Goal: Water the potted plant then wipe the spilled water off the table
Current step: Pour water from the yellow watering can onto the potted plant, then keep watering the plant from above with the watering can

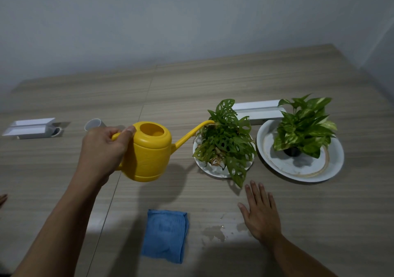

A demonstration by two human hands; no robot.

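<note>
My left hand [104,148] grips the handle of a yellow watering can [149,152], held above the table and tilted to the right. Its spout tip reaches the top of a holey-leaved potted plant [226,140] that stands on a small white saucer [210,171]. My right hand [259,210] lies flat on the table, fingers spread, just in front of that plant. A folded blue cloth [164,235] lies near the front edge. A small puddle of spilled water [215,232] sits between the cloth and my right hand.
A second potted plant [304,125] with variegated leaves stands on a large white plate [332,163] at the right. A white box [255,110] lies behind the plants. At the far left lie another white box [29,128] and a white cup [94,124] on its side.
</note>
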